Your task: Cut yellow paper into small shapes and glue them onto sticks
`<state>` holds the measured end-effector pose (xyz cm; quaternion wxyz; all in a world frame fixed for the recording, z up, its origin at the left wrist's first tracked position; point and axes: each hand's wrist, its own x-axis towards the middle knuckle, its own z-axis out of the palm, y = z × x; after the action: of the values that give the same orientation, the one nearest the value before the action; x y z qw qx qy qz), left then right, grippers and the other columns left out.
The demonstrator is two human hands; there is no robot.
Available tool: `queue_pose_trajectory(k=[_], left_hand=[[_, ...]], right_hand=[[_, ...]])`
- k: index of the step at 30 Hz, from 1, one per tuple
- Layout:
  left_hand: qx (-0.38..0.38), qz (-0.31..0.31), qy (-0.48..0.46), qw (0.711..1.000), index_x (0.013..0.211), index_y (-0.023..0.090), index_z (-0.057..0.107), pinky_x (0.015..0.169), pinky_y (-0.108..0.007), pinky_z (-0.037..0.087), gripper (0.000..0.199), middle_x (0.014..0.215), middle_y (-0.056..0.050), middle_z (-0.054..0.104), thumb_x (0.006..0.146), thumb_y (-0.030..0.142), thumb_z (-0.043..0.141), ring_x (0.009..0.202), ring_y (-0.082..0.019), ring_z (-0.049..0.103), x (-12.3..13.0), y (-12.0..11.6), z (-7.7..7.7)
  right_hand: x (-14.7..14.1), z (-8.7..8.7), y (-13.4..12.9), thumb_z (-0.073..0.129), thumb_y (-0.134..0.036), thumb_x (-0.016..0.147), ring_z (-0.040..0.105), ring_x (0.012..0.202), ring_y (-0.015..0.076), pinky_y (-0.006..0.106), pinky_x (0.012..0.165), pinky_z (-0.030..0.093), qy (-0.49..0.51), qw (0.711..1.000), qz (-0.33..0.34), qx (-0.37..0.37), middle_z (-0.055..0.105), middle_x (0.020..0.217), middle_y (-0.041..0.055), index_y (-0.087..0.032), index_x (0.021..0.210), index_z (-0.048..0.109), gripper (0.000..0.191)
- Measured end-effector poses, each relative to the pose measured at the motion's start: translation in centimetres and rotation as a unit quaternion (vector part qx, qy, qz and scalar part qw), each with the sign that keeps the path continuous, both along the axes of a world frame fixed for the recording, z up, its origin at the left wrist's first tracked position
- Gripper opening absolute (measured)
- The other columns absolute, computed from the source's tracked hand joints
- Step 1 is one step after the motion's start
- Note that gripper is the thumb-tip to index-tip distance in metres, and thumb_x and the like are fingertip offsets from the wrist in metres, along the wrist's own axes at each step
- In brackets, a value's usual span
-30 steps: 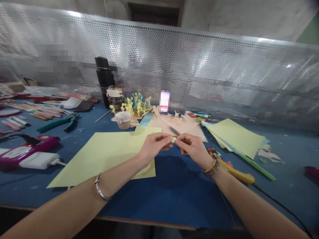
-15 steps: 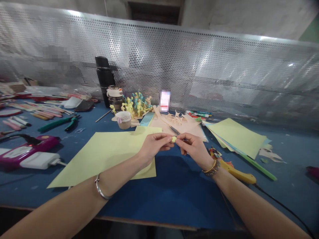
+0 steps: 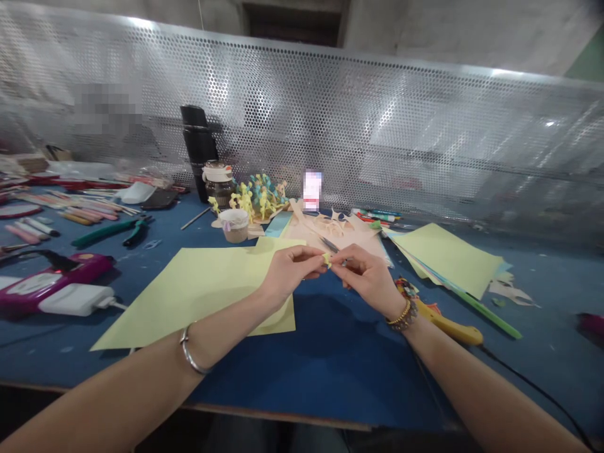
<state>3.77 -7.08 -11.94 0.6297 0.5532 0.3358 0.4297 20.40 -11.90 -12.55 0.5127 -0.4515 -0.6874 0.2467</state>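
Observation:
My left hand (image 3: 295,272) and my right hand (image 3: 365,278) meet above the blue table, their fingertips pinching a small pale yellow paper piece (image 3: 326,259) from both sides. A thin dark sliver shows at my right fingertips, too small to name. Under my left forearm lies a large pale yellow paper sheet (image 3: 198,296). Small scissors (image 3: 329,245) rest on peach paper cut-outs (image 3: 349,236) just beyond my fingers. A bangle circles my left wrist, and beaded bracelets circle my right.
A black thermos (image 3: 199,151), a glass jar (image 3: 219,185), a paper cup (image 3: 234,225) and yellow-blue paper figures (image 3: 259,200) stand behind. Stacked coloured paper (image 3: 446,261) and a yellow-handled tool (image 3: 450,328) lie right. Green pliers (image 3: 108,233) and a magenta device (image 3: 54,278) lie left.
My hands have risen slightly and drawn closer together, lifting the small yellow piece a little and turning it. It remains pinched between both hands.

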Motion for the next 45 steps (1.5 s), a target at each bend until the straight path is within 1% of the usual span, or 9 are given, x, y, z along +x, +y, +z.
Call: queue_pose_trajectory(k=[2,5,12,17,21,28,33,39,45], left_hand=[[-0.004,-0.003,-0.007,1.000,0.080,0.014,0.068,0.067,-0.023,0.053,0.023,0.071,-0.003,0.070,0.066,0.030,0.075,0.066,-0.011,0.065,0.00,-0.01,0.00],[-0.011,-0.004,-0.016,1.000,0.080,0.014,0.068,0.068,-0.024,0.053,0.025,0.070,-0.003,0.070,0.064,0.030,0.077,0.067,-0.012,0.066,0.04,0.00,-0.04],[-0.014,-0.016,-0.025,0.999,0.082,0.014,0.068,0.070,-0.025,0.054,0.025,0.070,-0.002,0.069,0.064,0.028,0.077,0.069,-0.013,0.067,0.09,0.03,-0.16],[0.006,-0.024,-0.022,0.999,0.081,0.014,0.066,0.069,-0.025,0.055,0.023,0.071,-0.002,0.070,0.065,0.028,0.076,0.070,-0.014,0.068,0.04,0.02,-0.26],[0.022,-0.022,-0.013,0.999,0.080,0.014,0.066,0.069,-0.027,0.056,0.022,0.071,-0.003,0.071,0.065,0.028,0.076,0.070,-0.015,0.069,0.06,-0.04,-0.34],[0.033,-0.016,-0.005,0.999,0.078,0.015,0.066,0.068,-0.027,0.057,0.020,0.069,-0.002,0.070,0.066,0.028,0.075,0.070,-0.015,0.069,0.14,-0.07,-0.40],[0.042,-0.014,-0.003,0.999,0.077,0.015,0.065,0.067,-0.026,0.057,0.017,0.068,-0.001,0.069,0.066,0.025,0.073,0.069,-0.016,0.069,0.16,-0.20,-0.31],[0.084,-0.027,0.007,0.996,0.092,0.017,0.069,0.071,-0.028,0.056,0.022,0.075,-0.003,0.071,0.071,0.023,0.068,0.074,-0.017,0.070,0.07,-0.38,-0.31],[0.135,-0.040,0.017,0.990,0.098,0.018,0.070,0.075,-0.029,0.054,0.028,0.080,-0.003,0.071,0.071,0.023,0.068,0.076,-0.015,0.067,0.08,-0.26,-0.66]], right_hand=[[0.00,0.05,0.03,0.062,-0.028,0.081,0.053,0.049,0.0051,0.022,0.047,0.046,-0.004,1.000,-0.007,0.003,0.057,0.086,0.0016,-0.018,0.085,0.062,0.011],[-0.04,0.08,0.01,0.063,-0.030,0.080,0.054,0.050,0.0061,0.022,0.047,0.046,0.008,1.000,-0.011,-0.015,0.059,0.083,0.0013,-0.018,0.084,0.060,0.013],[0.01,-0.30,0.09,0.064,-0.035,0.079,0.053,0.045,0.0083,0.021,0.045,0.045,0.080,0.994,-0.007,-0.074,0.057,0.057,-0.0039,-0.018,0.083,0.058,0.019],[-0.07,-0.56,0.41,0.065,-0.035,0.078,0.055,0.042,0.0098,0.022,0.043,0.047,0.115,0.990,-0.019,-0.076,0.057,0.050,-0.0045,-0.017,0.082,0.058,0.019],[-0.23,-0.41,0.35,0.066,-0.032,0.076,0.055,0.042,0.0092,0.022,0.043,0.048,0.124,0.989,-0.022,-0.073,0.057,0.052,-0.0044,-0.017,0.081,0.058,0.018],[-0.34,-0.34,0.31,0.069,-0.031,0.073,0.059,0.049,0.0085,0.020,0.043,0.048,0.127,0.989,-0.015,-0.075,0.060,0.068,-0.0019,-0.017,0.085,0.058,0.021],[-0.27,-0.37,0.31,0.069,-0.031,0.072,0.058,0.047,0.0083,0.021,0.043,0.048,0.130,0.989,-0.017,-0.073,0.060,0.068,-0.0017,-0.017,0.086,0.058,0.023],[-0.39,-0.35,0.36,0.070,-0.030,0.071,0.057,0.046,0.0078,0.020,0.041,0.047,0.141,0.987,-0.017,-0.073,0.059,0.068,-0.0024,-0.017,0.086,0.058,0.023],[-0.40,-0.26,0.33,0.069,-0.031,0.072,0.055,0.045,0.0073,0.020,0.041,0.047,0.141,0.987,-0.024,-0.075,0.059,0.065,-0.0030,-0.017,0.086,0.058,0.022]])
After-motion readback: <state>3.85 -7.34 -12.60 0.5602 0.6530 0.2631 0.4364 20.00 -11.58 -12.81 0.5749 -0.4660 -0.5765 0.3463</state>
